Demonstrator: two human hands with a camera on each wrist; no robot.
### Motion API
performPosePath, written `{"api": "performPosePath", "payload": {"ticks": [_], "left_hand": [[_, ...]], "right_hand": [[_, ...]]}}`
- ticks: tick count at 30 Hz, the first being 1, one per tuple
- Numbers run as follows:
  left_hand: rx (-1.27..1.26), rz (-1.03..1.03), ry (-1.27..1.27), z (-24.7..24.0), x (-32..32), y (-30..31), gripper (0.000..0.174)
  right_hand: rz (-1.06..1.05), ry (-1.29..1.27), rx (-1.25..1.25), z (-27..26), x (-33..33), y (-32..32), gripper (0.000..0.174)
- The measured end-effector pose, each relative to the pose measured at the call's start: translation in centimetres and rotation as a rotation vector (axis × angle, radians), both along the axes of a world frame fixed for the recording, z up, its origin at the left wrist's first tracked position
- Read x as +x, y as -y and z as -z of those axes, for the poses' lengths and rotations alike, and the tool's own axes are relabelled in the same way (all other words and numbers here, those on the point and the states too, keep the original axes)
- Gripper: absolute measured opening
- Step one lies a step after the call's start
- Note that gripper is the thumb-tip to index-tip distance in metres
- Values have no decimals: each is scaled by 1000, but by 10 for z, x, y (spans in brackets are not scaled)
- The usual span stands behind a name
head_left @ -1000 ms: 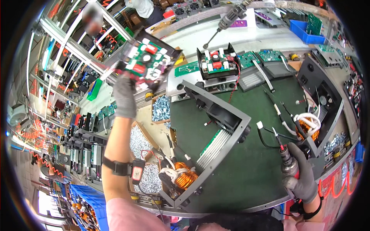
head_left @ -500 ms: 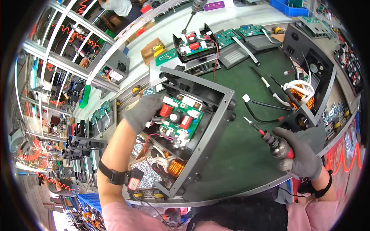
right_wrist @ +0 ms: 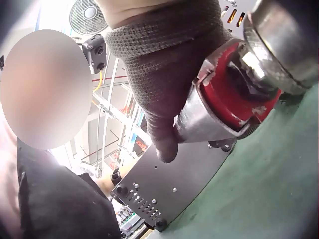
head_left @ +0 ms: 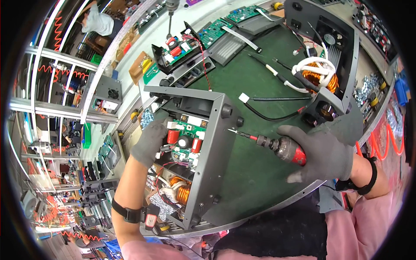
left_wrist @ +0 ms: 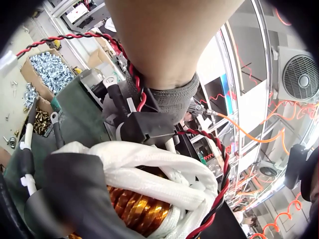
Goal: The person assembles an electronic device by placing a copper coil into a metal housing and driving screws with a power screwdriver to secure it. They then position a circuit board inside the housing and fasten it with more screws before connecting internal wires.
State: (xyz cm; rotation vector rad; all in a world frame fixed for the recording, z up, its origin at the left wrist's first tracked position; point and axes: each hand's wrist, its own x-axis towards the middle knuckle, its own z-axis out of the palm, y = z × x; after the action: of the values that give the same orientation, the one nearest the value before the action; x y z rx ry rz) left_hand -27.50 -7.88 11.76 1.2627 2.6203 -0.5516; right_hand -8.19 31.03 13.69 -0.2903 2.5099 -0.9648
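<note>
My gloved left hand [head_left: 148, 142] grips the left edge of a green circuit board [head_left: 185, 133] with red capacitors. The board sits within the open top of a grey metal case [head_left: 207, 160]. Below it in the case lies a copper-wound coil [head_left: 181, 194] with white-sleeved leads [left_wrist: 149, 174], seen large in the left wrist view. My gloved right hand [head_left: 325, 151] holds a red and silver power screwdriver [head_left: 284, 148] over the mat. Its bit points left at the case's side wall, a short way off. The left fingertips are partly hidden in the left wrist view.
A second open case [head_left: 351, 47] with a coil and loose cables stands at the right. Another board in a black housing [head_left: 177, 48] sits at the back, beneath a hanging screwdriver [head_left: 172, 6]. Boxed screws [left_wrist: 50, 72] stand beyond the case. A green mat [head_left: 251, 186] covers the bench.
The left hand has brought the circuit board from the upper left down into the case. My right hand has moved left with the screwdriver, nearer the case.
</note>
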Motion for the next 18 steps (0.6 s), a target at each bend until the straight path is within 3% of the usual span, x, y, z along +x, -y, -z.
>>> {"api": "performPosePath", "payload": {"ticks": [3, 9, 12, 18], "left_hand": [[-38, -22, 21, -6, 2, -6, 29], [169, 28, -105, 8, -7, 16, 31], [57, 153, -235, 17, -16, 31, 28], [189, 25, -20, 4, -4, 13, 20]], "right_hand": [[-13, -37, 21, 6, -2, 2, 85], [-26, -33, 13, 5, -2, 2, 82], [-30, -34, 28, 6, -2, 3, 81], [-8, -98, 11, 15, 2, 0, 87]]}}
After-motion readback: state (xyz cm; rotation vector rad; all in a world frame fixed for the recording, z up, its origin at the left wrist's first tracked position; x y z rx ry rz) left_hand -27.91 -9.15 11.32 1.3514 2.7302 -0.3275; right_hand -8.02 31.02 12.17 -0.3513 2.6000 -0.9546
